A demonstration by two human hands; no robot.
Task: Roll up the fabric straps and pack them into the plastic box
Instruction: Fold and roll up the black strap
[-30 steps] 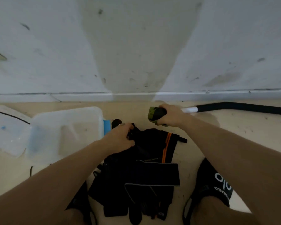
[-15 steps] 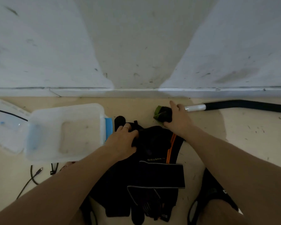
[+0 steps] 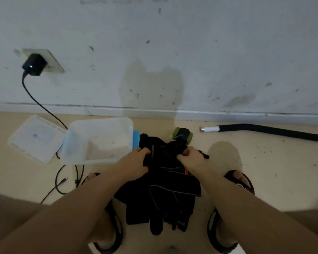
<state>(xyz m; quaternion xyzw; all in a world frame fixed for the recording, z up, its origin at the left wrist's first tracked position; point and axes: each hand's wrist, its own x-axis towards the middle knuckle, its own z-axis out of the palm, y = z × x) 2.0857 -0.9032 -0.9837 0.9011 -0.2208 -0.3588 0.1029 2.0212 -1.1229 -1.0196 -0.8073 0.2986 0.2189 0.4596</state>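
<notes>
The person is gripping the far end of the black fabric straps (image 3: 165,182), heaped on the floor, with the left hand (image 3: 134,163) and right hand (image 3: 190,158), fingers curled into the cloth. Rolling appears to be starting; next, tight turns, then transfer into the plastic box (image 3: 99,125) just left.

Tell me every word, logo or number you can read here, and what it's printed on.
Yellow lettering on the black fabric strap beside the left hand: blurred, not readable.
Small yellow print on the black strap by the right hand: too small to read.
White logo on the right sandal: only partly seen, unreadable.
Print near the bottom of the strap pile: too blurred.
</notes>
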